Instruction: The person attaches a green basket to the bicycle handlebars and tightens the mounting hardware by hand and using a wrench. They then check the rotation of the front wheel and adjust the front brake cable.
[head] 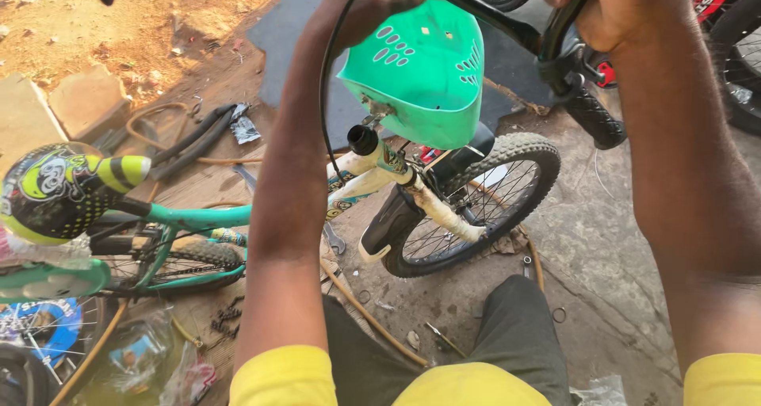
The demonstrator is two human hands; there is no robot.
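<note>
The black handlebar [507, 22] runs across the top of the frame, sloping down to the right; the right hand [606, 10] is clenched around it near the grip [594, 121]; the left hand [361, 10], fingers curled, rests against the black cable [323, 97] just above the green basket [424, 73], left of centre.

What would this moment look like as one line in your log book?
left hand: on green basket, by black cable | right hand: gripping handlebar | front wheel: on ground

Both arms reach up, left hand [369, 6] spread open-fingered, right hand [598, 10] curled into a closed grip.
</note>
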